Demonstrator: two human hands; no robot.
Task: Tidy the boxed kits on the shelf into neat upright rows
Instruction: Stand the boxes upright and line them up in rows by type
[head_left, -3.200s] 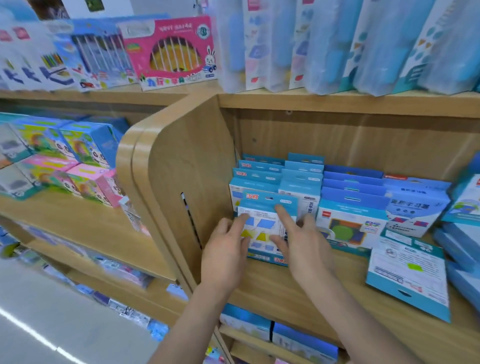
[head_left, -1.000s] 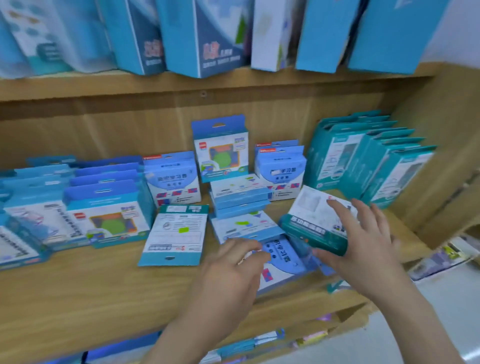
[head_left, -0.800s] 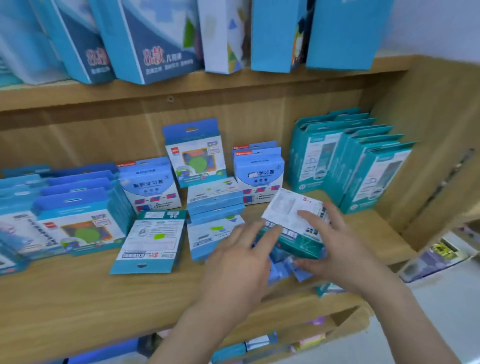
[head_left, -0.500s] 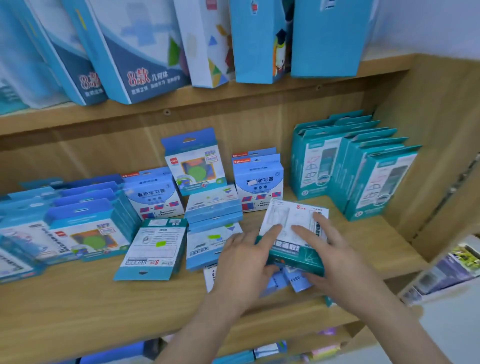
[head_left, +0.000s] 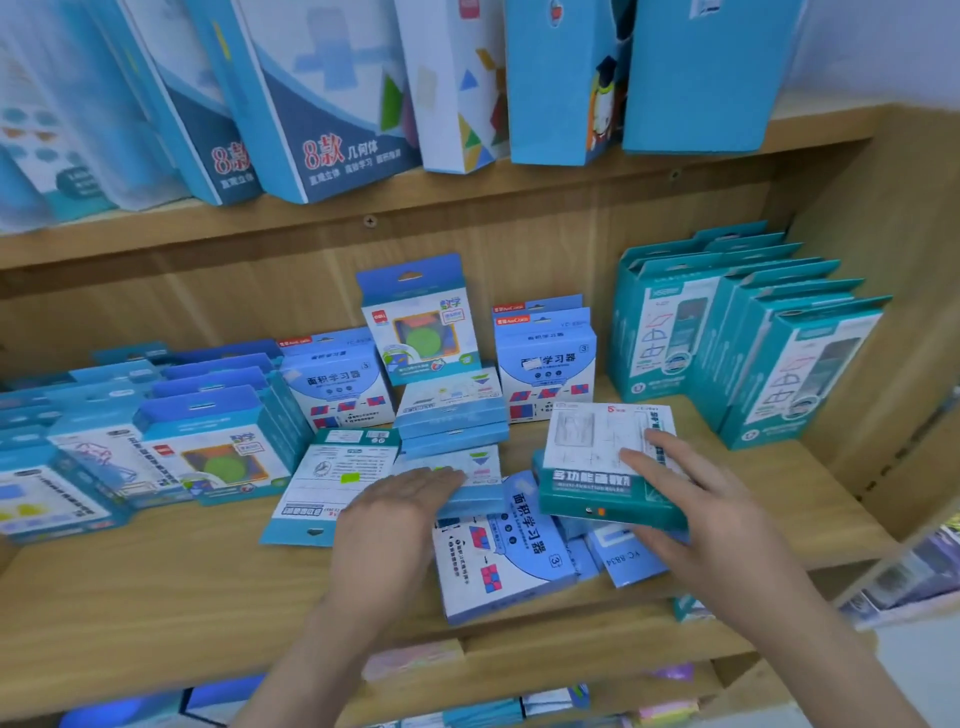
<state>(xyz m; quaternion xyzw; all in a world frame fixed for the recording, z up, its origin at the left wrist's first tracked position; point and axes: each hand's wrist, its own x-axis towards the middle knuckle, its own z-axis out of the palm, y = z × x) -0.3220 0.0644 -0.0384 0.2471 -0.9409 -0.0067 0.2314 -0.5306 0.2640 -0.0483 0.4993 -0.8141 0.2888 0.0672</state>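
Right grip (head_left: 696, 512) clasps a flat teal cardboard box (head_left: 587, 483); left grip (head_left: 395, 514) presses, fingers straight, on a slim blue box (head_left: 483, 496).

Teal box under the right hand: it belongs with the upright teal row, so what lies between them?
In the head view, only bare wooden shelf separates the teal box from the upright teal row.

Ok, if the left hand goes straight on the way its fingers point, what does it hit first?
The left hand points up and right, fingertips at the flat pale-blue kit, so that comes first. Beyond it lies the teal box gripped by the right hand, though depth is unclear.
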